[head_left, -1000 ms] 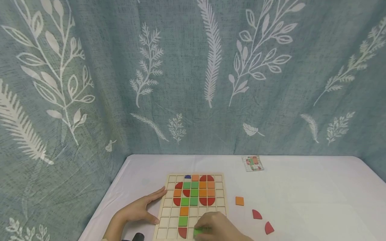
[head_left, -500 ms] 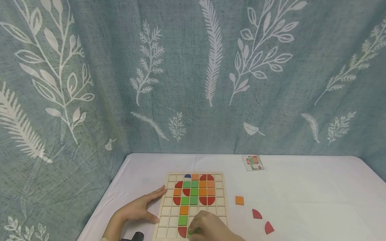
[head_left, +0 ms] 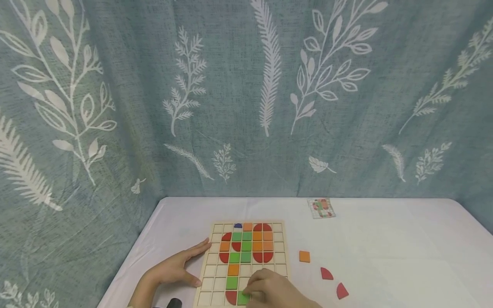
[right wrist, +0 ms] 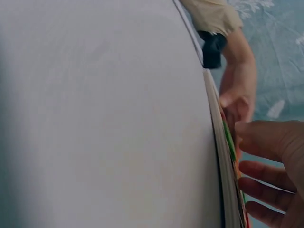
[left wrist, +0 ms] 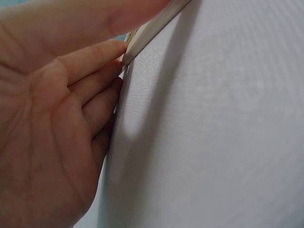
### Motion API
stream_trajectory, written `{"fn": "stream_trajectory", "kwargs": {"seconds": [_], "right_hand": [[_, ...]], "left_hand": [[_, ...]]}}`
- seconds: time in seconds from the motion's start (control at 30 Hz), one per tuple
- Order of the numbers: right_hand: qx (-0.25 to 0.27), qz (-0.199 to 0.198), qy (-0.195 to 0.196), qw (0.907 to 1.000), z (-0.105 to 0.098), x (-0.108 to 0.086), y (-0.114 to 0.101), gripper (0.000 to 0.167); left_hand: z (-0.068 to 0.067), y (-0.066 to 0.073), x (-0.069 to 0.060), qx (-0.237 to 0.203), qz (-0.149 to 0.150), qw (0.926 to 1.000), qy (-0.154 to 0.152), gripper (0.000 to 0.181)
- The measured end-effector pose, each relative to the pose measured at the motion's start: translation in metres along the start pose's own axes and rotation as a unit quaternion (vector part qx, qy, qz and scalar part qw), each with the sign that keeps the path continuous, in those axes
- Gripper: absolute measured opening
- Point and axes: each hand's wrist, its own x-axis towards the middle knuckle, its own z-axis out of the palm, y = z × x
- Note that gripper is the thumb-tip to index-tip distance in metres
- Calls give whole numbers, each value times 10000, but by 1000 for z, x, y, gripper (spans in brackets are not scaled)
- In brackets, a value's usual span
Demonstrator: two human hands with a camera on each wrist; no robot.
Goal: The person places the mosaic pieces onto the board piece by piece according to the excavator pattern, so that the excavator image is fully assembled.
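A wooden grid board [head_left: 208,284] lies on the table, its cells partly filled with coloured tiles. My left hand [head_left: 173,266] rests at the board's left edge with thumb and fingers spread; in the left wrist view its fingertips touch the board's side. Over the board's lower right is my right hand [head_left: 271,288], its fingertips at a green square tile [head_left: 242,298]. This tile lies in a bottom-row cell, beside a red quarter-circle tile [head_left: 231,297]. In the right wrist view the right hand's fingers [right wrist: 266,185] are apart and slightly bent.
Right of the board lie an orange square tile [head_left: 304,256] and two red quarter-circle tiles, one nearer [head_left: 342,291] and one farther [head_left: 326,273]. A pattern card [head_left: 322,208] sits at the table's back edge. A leaf-patterned curtain [head_left: 231,98] hangs behind.
My right hand has carried the green tile leftward into the cell beside the red quarter-circle, and its fingers have loosened from it. The left hand has stayed at the board's edge.
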Motion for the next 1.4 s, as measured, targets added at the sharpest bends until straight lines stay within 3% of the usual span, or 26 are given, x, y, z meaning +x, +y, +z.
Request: {"fn": "stream_trajectory", "kwargs": {"seconds": [0.1,0.2,0.4,0.5,0.57,0.87,1.13,1.4], "right_hand": [[222,578,66,9981,-11,-7,5,19],[132,1116,403,9928,-22,-16,16,19],[-450,1958,1503,9680,-41,-34,48,20],[-450,2282,1719,9572,-48,-39,59,25],[-390,2406,1692,9550,-51,-42,64,27],[-232,2388,1508,9590,-53,-46,71,24],[-89,2147,1682,9620,-52,-46,67,19],[331,1515,1365,9784,-44,-35,46,16]], "left_hand": [[0,1,0,-68,-92,9999,59,97],[0,3,-1,-30,-82,9999,105,97],[-1,4,-1,-49,-79,9999,117,97],[-1,3,-1,-28,-59,9999,106,97],[-1,3,-1,-3,-42,9999,99,97],[-1,8,-2,21,-32,9999,102,94],[-2,14,-2,471,-169,9985,229,94],[-2,13,-1,496,-160,9983,242,94]]}}
